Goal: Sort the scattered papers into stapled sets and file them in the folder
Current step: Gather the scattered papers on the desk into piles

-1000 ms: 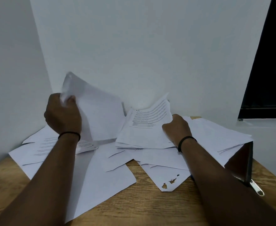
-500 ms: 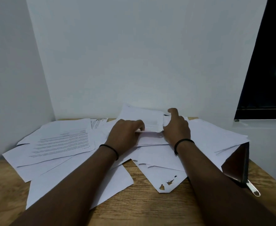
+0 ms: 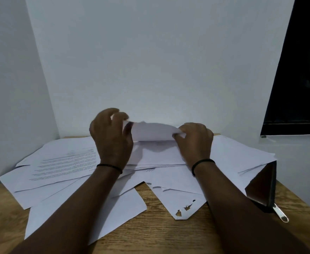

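**Both hands lifting one sheet off the middle stack**

A single white sheet [image 3: 150, 132] stood bowed upward over the middle of the paper spread, near the back edge of the table, close to the wall. The left hand [image 3: 112, 136] held its left edge, fingers curled over the top with the thumb against the paper; the right hand [image 3: 194, 140] pinched its right edge between thumb and fingertips. The two hands were apart, one at each end of the sheet, each clamped on it. Each wrist wore a thin dark band.

Under the raised sheet lay a loose stack of pages [image 3: 159, 158], edges roughly aligned, with faint print on its top page. The scattered papers [image 3: 62, 182] fanned out to the left and front of it, overlapping one another; one printed page [image 3: 66, 164] lay face up on the left with lines of text too small to read. At the front, a torn sheet [image 3: 183, 208] with ragged holes near its corner hung toward the table's near edge.

To the right, more sheets rested on top of a dark folder [image 3: 262, 186], whose corner and metal zipper pull [image 3: 280, 214] stuck out beside the right forearm. Everything sat on a wooden table [image 3: 154, 230] set into a corner of pale walls [image 3: 159, 61], with a dark window [image 3: 300, 70] at far right
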